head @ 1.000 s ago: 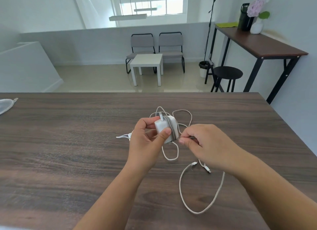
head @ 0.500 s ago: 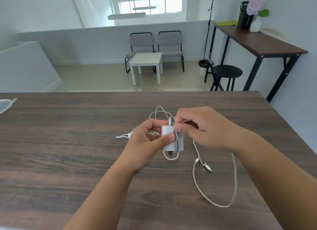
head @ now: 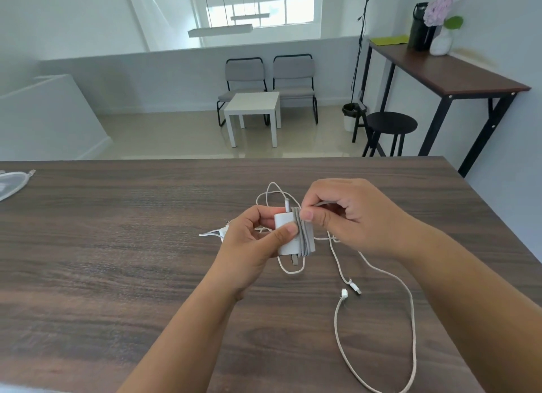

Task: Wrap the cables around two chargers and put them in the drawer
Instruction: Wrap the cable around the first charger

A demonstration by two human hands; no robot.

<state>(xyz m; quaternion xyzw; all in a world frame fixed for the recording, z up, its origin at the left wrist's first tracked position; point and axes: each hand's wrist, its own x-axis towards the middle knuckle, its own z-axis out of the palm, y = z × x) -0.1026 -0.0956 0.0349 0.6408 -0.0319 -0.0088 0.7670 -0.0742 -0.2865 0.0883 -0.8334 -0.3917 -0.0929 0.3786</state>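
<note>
The white charger (head: 289, 234) is pinched in the left hand (head: 252, 243) above the table (head: 117, 246), while the cable (head: 410, 319) is gripped by the right hand (head: 349, 216) at the block's top. Several turns are laid — if tension is lost, they could slip off. The long slack loop could be snagged on the second cable's plug (head: 355, 288). Ample bare tabletop is left; the right edge lies near.

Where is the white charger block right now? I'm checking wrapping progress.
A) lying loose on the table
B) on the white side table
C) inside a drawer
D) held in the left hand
D: the left hand grips the white charger block while the right hand winds cable.
</note>
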